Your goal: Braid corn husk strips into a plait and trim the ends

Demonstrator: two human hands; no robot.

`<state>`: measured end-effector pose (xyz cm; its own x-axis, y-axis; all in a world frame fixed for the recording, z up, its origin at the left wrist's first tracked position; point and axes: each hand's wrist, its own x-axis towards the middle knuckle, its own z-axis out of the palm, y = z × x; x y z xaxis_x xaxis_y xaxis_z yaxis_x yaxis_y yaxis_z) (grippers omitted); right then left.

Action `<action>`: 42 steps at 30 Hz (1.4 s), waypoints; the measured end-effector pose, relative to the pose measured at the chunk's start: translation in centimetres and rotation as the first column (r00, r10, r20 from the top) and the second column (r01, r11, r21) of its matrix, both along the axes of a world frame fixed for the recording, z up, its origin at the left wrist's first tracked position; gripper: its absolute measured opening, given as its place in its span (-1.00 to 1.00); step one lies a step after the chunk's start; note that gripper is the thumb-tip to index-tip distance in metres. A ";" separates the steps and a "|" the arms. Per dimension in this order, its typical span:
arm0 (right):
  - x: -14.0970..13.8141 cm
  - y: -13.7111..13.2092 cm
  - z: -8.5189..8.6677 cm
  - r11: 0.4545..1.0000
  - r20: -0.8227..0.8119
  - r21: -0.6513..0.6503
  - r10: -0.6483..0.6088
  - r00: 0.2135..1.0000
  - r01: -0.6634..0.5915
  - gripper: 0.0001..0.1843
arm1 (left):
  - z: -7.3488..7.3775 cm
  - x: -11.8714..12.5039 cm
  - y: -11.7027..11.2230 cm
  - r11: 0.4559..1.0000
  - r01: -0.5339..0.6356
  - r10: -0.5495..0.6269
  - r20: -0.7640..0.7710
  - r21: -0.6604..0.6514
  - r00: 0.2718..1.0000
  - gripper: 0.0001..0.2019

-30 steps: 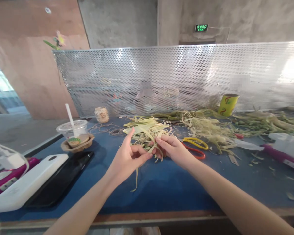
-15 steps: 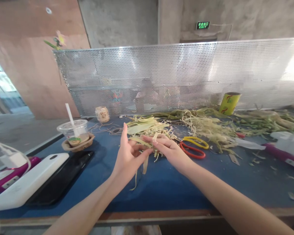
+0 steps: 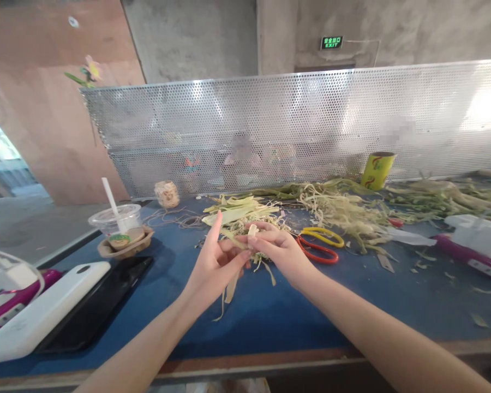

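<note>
My left hand (image 3: 219, 261) pinches a pale green strip of dried plant leaf (image 3: 231, 289), its loose ends hanging toward the table. Close beside it, my right hand (image 3: 276, 248) is closed on the same leaf strip, which folds up between thumb and fingers. The fingertips of both hands nearly meet, so the middle of the strip is hidden. Right behind them lies a pile of pale leaf strips (image 3: 241, 210). Scissors with one red and one yellow handle (image 3: 321, 256) rest just right of my right hand.
At left are a plastic cup with a straw (image 3: 123, 221), a white power bank-like slab (image 3: 53, 305) and a black phone (image 3: 102, 305). Stringy plant fibres (image 3: 339, 210), a yellow tube (image 3: 378, 170) and a purple power strip (image 3: 470, 259) lie rightward. A perforated metal screen (image 3: 270, 120) stands behind.
The view has shifted slightly. My right fingers have folded the strip so its short pale end stands up between them; my left hand keeps its pinch.
</note>
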<state>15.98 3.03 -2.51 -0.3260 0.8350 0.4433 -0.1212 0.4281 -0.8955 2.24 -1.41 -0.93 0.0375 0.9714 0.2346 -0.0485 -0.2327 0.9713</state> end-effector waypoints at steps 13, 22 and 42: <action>0.8 0.0 0.9 0.998 0.276 0.038 -0.060 0.959 0.052 -0.73 | -0.4 -0.7 0.3 0.998 0.053 -0.053 0.011 -0.018 0.999 0.08; 2.0 -0.3 1.6 0.962 0.590 0.119 0.132 0.796 -0.247 -0.69 | 0.0 -1.6 0.9 1.000 0.025 -0.025 0.004 -0.005 1.000 0.03; 1.4 0.8 0.9 0.944 0.481 0.328 -0.208 0.852 0.045 -0.69 | -0.4 -1.6 1.2 0.983 0.128 -0.144 -0.118 -0.131 0.983 0.12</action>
<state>17.37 3.87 -1.57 -0.4712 0.7415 0.4776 0.3836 0.6599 -0.6460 0.67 -0.22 -1.36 0.1932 0.9762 0.0989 0.0536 -0.1111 0.9924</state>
